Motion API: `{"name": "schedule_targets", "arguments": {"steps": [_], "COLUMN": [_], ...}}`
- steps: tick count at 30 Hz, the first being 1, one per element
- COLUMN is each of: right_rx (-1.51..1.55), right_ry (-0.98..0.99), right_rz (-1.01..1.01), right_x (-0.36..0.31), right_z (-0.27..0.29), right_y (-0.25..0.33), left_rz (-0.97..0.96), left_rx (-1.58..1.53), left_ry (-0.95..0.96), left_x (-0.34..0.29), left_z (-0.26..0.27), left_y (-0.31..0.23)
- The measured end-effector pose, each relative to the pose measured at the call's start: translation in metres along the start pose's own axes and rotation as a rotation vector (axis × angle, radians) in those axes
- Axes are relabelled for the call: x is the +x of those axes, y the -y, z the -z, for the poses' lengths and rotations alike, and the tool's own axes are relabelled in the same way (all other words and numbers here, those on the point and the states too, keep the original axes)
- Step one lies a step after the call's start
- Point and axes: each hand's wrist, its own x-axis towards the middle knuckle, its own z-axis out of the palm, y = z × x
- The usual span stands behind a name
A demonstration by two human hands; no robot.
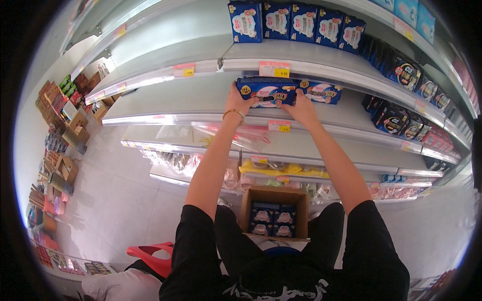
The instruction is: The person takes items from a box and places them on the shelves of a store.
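On the middle shelf a long dark-blue pack, which looks like sanitary pads, stands upright with its printed side toward me. My left hand grips its left end, thumb on the front. Around the right end closes my right hand. Another blue pack of similar look stands just to the right, partly behind my right hand. Below, between my knees, an open cardboard box holds several blue packs with white cloud-shaped labels.
Several blue packs line the shelf above. Black packs stand to the right. Price tags hang on the shelf edges. Lower shelves hold yellow packaging. A red plastic stool and a person in white are at the lower left.
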Motion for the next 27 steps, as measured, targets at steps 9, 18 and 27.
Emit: {"name": "schedule_targets", "arguments": {"steps": [9, 18, 27], "right_rx": [-0.038, -0.044, 0.381], "right_ry": [-0.039, -0.089, -0.204], "right_rz": [-0.096, -0.085, 0.24], "right_x": [0.009, 0.012, -0.135], "right_z": [0.0, -0.004, 0.024], "right_y": [-0.001, -0.003, -0.011], "left_rz": [-0.029, -0.049, -0.432], "left_rx": [-0.032, -0.18, -0.2], "left_ry": [0.11, 0.041, -0.23], "left_x": [0.016, 0.032, -0.12], "left_z": [-0.001, -0.024, 0.016], "left_y": [-0.001, 0.029, -0.017]}}
